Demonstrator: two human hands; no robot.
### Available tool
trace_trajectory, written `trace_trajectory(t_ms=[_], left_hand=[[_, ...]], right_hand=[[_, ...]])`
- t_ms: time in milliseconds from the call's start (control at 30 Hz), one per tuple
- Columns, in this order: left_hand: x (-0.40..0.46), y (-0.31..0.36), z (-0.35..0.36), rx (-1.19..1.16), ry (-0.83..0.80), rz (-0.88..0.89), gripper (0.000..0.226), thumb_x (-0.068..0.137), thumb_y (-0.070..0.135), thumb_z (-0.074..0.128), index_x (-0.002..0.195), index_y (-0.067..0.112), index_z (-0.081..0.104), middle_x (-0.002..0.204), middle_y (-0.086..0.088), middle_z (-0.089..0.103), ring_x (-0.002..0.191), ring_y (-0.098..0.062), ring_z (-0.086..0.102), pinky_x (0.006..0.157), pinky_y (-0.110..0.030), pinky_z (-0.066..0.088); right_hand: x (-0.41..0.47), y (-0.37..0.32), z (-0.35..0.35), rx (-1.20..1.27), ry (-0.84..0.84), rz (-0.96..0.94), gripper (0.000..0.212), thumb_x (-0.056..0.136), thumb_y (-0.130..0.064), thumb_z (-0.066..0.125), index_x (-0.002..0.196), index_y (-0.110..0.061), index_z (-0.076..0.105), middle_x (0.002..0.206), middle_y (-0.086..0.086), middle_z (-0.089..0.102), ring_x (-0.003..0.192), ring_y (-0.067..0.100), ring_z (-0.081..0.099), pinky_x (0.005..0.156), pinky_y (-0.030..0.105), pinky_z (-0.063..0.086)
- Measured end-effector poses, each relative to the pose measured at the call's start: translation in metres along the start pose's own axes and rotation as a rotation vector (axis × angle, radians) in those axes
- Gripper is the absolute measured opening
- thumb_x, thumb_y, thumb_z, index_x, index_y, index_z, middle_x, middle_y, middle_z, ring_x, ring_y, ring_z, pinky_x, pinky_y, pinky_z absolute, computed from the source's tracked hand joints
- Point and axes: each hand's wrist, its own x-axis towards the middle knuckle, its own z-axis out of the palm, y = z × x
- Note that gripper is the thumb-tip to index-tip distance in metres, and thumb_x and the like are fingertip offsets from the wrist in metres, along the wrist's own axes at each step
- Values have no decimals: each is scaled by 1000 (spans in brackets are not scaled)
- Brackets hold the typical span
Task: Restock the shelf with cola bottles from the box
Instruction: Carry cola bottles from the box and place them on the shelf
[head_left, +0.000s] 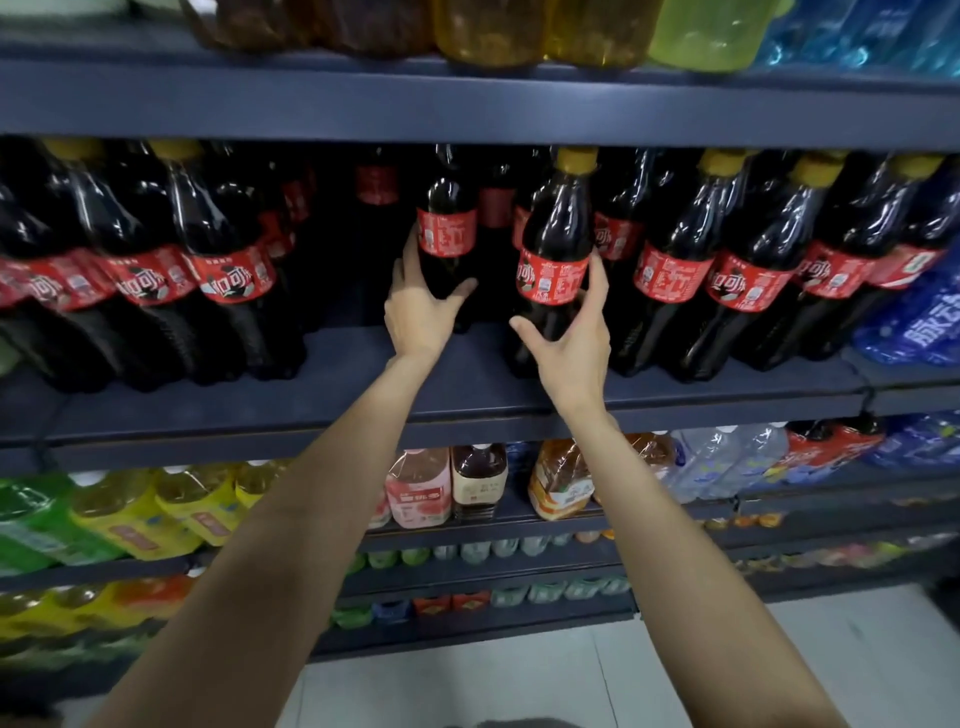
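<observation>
Both my arms reach up to the dark blue middle shelf (467, 384). My left hand (423, 306) wraps the lower body of a cola bottle (448, 228) with a red label, standing deep in a gap between the rows. My right hand (574, 338) grips another cola bottle (558, 244), yellow-capped and upright near the shelf's front. Rows of matching cola bottles fill the shelf to the left (228, 270) and right (670, 270). The box is not in view.
The shelf above (467, 98) carries amber and green drink bottles. Below are yellow and green bottles (130, 514), pink and orange drinks (421, 488) and water bottles (727, 462). Blue packs (914, 322) sit at the right. Pale floor (519, 680) shows at the bottom.
</observation>
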Motion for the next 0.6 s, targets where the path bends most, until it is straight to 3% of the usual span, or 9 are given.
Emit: trace_trajectory(t_ms=[100,200,433,500,600], left_hand=[[10,-2,4,-91,-14,-9,88,78,34,76,148,18,27,144,-10,45,129,-25,46,100,-29,39],[13,-3,8,-108,-26,-14,85,81,31,74,148,17,25,144,-8,45,130,-24,44,95,-18,31],[7,0,11,-95,-32,-74,83,86,32,68,151,20,17,144,-10,46,127,-27,49,95,-23,38],[5,3,8,-47,-49,-73,87,87,31,67,152,18,11,145,-13,44,126,-30,50,98,-28,41],[-4,4,0,-20,-100,-78,94,85,27,68,152,15,5,148,-16,38,131,-31,44,105,-38,41]], right_hand=[[9,-3,-4,-68,63,39,94,80,-23,75,150,-18,14,144,6,39,130,15,36,106,30,32],[13,-2,-11,-191,27,47,93,82,-28,72,150,-17,11,136,9,41,120,23,45,98,41,39],[-1,2,-17,-300,-59,18,93,87,-27,66,151,-15,0,141,9,38,123,26,46,89,34,43],[-11,2,-22,-315,-20,-52,85,89,-25,63,151,-14,6,142,11,36,125,25,44,87,30,43],[-29,-3,-29,-306,45,-273,59,89,-15,58,143,-10,34,133,11,47,118,24,49,84,22,40]])
